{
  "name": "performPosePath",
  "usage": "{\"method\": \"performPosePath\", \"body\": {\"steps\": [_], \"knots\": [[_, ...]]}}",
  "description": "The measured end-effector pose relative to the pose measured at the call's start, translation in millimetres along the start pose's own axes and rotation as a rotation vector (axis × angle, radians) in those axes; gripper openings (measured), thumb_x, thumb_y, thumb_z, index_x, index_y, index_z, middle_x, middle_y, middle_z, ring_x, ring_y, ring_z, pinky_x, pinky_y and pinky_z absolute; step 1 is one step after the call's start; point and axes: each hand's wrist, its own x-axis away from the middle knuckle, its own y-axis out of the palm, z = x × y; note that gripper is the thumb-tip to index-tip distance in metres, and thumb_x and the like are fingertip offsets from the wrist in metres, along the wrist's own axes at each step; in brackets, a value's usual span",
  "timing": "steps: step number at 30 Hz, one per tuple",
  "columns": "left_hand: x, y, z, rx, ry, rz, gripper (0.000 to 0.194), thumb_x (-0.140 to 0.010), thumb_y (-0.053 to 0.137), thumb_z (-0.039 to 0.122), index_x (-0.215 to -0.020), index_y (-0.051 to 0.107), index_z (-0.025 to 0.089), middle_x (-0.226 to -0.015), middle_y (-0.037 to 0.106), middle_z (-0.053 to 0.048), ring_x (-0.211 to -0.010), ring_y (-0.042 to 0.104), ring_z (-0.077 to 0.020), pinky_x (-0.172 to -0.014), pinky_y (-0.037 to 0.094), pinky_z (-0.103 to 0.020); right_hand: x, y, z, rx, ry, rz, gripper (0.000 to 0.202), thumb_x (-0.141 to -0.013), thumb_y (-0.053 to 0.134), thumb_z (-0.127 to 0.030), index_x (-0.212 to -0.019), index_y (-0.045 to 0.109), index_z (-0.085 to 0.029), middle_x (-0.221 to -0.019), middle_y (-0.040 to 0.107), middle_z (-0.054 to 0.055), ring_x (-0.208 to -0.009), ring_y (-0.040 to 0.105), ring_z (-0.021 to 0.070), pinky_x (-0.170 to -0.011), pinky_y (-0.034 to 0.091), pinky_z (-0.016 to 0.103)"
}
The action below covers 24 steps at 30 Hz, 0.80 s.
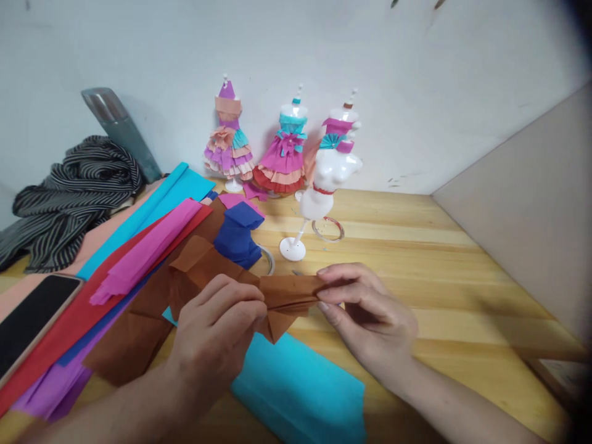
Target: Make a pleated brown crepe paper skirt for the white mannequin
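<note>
Between my two hands stretches a folded piece of brown crepe paper [289, 293], with loose creased flaps hanging below it. My left hand [217, 327] pinches its left end, the fingertips curled over the paper. At the right end, my right hand [365, 314] grips it between thumb and fingers. Under the hands lies a turquoise paper sheet [305, 388] on the wooden table. Just beyond stands a small white mannequin [319, 197] on a round base, bare except for a red band at its waist.
Three mannequins in ruffled paper dresses [282, 154] stand against the wall. Coloured paper sheets [139, 246], a phone [37, 314], a striped cloth [78, 191] and a grey bottle [120, 129] lie to the left. A tape roll [328, 228] rests behind the bare mannequin.
</note>
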Motion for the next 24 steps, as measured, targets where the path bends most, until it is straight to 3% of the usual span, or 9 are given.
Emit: {"method": "performPosePath", "body": {"steps": [7,12,15,21,24], "knots": [[1,-0.4,-3,-0.026,-0.006,-0.011,0.025,-0.082,0.059,0.0,-0.1,0.064,0.016,-0.078,0.067,-0.003,-0.07,0.057,-0.0128,-0.061,0.051,-0.023,1,0,1,-0.026,0.004,-0.023,0.024,-0.075,0.065,0.001,-0.081,0.07,-0.022,-0.09,0.066,0.005,-0.084,0.066,0.0163,-0.071,0.058,0.029],[-2,-1.6,-4,0.005,-0.062,-0.053,0.015,-0.084,0.059,0.002,-0.087,0.063,0.017,-0.074,0.063,-0.002,-0.069,0.054,-0.0122,-0.06,0.049,-0.022,4,-1,5,-0.08,0.057,-0.098,0.023,-0.078,0.063,-0.001,-0.084,0.067,-0.023,-0.093,0.065,0.005,-0.086,0.064,0.0167,-0.072,0.056,0.031],[-3,-0.9,-3,0.016,-0.081,-0.065,0.012,-0.084,0.059,0.004,-0.082,0.061,0.015,-0.073,0.062,-0.002,-0.069,0.053,-0.0125,-0.06,0.048,-0.023,4,-4,8,-0.078,0.068,-0.175,0.02,-0.082,0.062,-0.01,-0.096,0.066,-0.022,-0.097,0.064,0.006,-0.089,0.062,0.0191,-0.074,0.054,0.034],[-1,3.8,0,0.002,-0.097,-0.11,0.015,-0.084,0.055,0.002,-0.076,0.059,0.015,-0.068,0.06,-0.003,-0.066,0.052,-0.0137,-0.057,0.044,-0.025,0,-3,3,0.098,-0.125,-0.334,0.051,-0.081,0.068,-0.038,-0.124,0.055,-0.015,-0.117,0.061,0.014,-0.115,0.051,0.0313,-0.097,0.041,0.051],[2,7.1,2,0.01,-0.117,-0.158,0.016,-0.082,0.053,0.002,-0.074,0.06,0.015,-0.067,0.059,-0.003,-0.065,0.051,-0.0141,-0.056,0.044,-0.025,0,7,-1,0.139,-0.157,-0.392,0.061,-0.078,0.071,-0.038,-0.128,0.05,-0.012,-0.119,0.061,0.016,-0.128,0.042,0.035,-0.105,0.035,0.055]]}}
